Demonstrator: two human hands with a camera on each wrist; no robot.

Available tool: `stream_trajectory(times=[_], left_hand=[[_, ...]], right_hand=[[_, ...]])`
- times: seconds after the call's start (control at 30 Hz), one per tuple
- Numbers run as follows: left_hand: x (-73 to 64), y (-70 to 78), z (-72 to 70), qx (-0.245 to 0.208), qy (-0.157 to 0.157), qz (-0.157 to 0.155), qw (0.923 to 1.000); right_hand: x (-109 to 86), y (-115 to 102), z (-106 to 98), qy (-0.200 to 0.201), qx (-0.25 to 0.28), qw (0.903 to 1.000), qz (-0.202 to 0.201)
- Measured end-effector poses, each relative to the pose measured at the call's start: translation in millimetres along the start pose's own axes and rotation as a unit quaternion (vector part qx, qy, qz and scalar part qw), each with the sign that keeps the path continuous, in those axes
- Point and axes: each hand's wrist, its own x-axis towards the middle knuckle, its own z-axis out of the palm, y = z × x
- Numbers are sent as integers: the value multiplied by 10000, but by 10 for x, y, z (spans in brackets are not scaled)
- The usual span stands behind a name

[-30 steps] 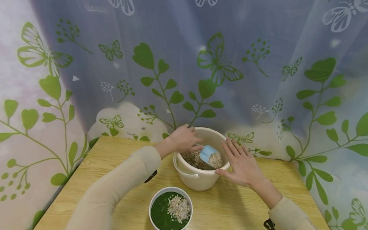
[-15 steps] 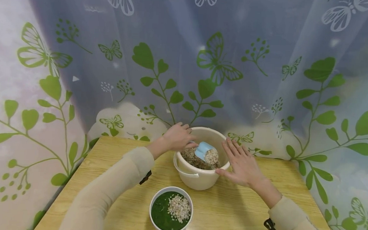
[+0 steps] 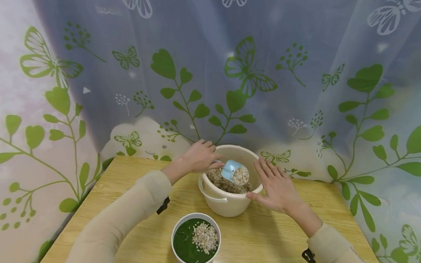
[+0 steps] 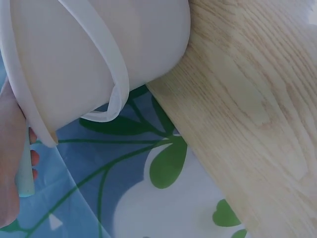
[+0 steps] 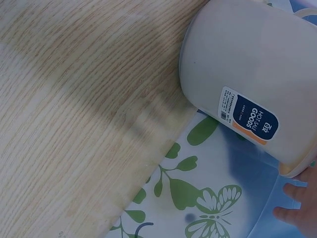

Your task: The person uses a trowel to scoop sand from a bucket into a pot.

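Observation:
My left hand (image 3: 201,156) grips the handle of a light blue scoop (image 3: 231,168) just inside the mouth of a cream bucket (image 3: 225,206). Pale grains or pebbles (image 3: 240,175) fill the scoop, and more of a darker, mixed colour lie in the bucket below it. The handle's end (image 4: 26,181) sticks out beyond the fingers in the left wrist view. With fingers straight, my right hand (image 3: 276,187) rests against the bucket's right rim. In the right wrist view only some fingertips (image 5: 292,191) show beside the rim.
Nearer me on the wooden table (image 3: 149,238) stands a white-rimmed bowl (image 3: 173,249), green inside, with a patch of pale grains (image 3: 205,238). The bucket's white handle (image 3: 211,198) hangs down its front left. A patterned curtain (image 3: 206,68) hangs close behind the table.
My left hand has drawn left, raising the loaded scoop slightly off the bucket's contents. My right hand has stayed at the rim. The bowl looks the same.

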Motion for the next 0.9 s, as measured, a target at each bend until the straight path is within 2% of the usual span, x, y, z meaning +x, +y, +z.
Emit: stream_trajectory(times=[0.3, 0.6, 0.9], left_hand=[[-134, -16, 8, 1, 274, -46, 9996], [-215, -5, -31, -74, 339, -60, 9994], [-367, -33, -87, -29, 414, -65, 9991]], right_hand=[[5, -7, 3, 27, 8, 10000, -18], [-4, 13, -1, 16, -36, 10000, -5], [2, 1, -3, 17, 25, 10000, -18]])
